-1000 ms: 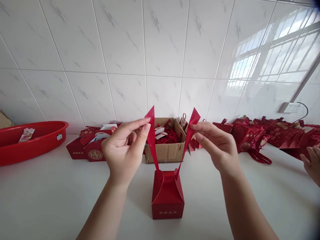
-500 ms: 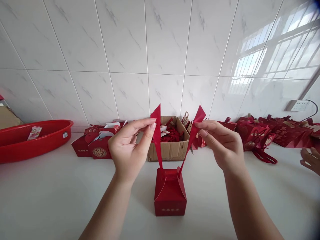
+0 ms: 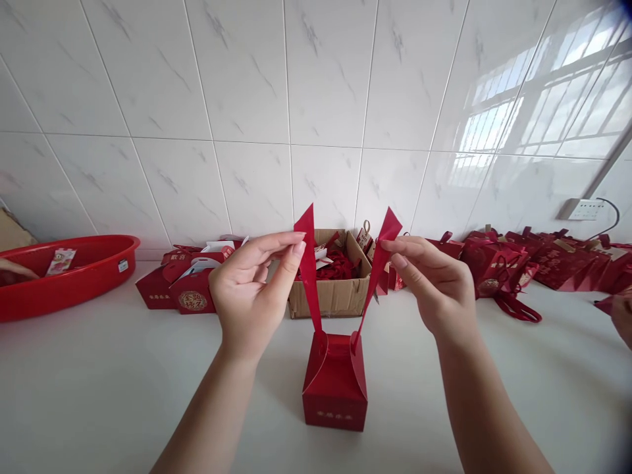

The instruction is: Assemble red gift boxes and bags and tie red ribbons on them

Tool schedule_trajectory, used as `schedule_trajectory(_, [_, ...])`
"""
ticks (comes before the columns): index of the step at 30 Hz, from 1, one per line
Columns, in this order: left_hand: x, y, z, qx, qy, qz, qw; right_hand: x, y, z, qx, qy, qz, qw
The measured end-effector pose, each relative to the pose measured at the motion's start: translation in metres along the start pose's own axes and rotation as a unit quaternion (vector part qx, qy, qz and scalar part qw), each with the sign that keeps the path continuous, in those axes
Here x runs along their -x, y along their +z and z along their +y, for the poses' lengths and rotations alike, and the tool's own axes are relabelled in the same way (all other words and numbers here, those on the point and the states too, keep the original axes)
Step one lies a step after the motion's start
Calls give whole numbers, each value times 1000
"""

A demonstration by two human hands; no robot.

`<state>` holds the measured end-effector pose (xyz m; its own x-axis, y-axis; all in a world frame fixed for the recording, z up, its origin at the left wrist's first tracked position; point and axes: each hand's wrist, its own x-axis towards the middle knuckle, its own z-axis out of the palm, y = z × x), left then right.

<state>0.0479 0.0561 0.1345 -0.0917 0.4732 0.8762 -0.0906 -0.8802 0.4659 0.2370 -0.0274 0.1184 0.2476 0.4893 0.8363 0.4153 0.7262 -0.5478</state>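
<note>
A small red gift box (image 3: 334,395) with pale lettering on its front stands upright on the white table in front of me. A red ribbon (image 3: 309,270) passes through the top of the box, and its two ends rise in a V. Between thumb and fingertips my left hand (image 3: 257,283) pinches the left end. My right hand (image 3: 434,283) pinches the other end in the same way, higher than the box and to its right. Both ribbon tips stick out above my fingers.
Behind the gift box sits a cardboard box (image 3: 328,299) of red ribbons. Folded red boxes (image 3: 192,289) and a red basin (image 3: 89,289) lie left, with another person's hand in the basin. Several red gift bags (image 3: 498,263) line the right, near another person's hand (image 3: 623,319).
The view has shifted slightly, and the gift box has turned a little. A person's hand now shows in the basin; the hand at far right has moved toward the edge. My grip is unchanged.
</note>
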Motion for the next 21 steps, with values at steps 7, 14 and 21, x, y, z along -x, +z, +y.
schedule_trajectory(7, [0, 0, -1, -11, 6, -2, 1000, 1, 0, -1, -2, 1, 1, 1000])
schedule_trajectory(14, [1, 2, 2, -5, 10, -18, 1000, 1, 5, 3, -39, 7, 40, 998])
schedule_trajectory(21, [2, 2, 3, 17, -36, -129, 991, 1, 13, 6, -75, 104, 19, 992])
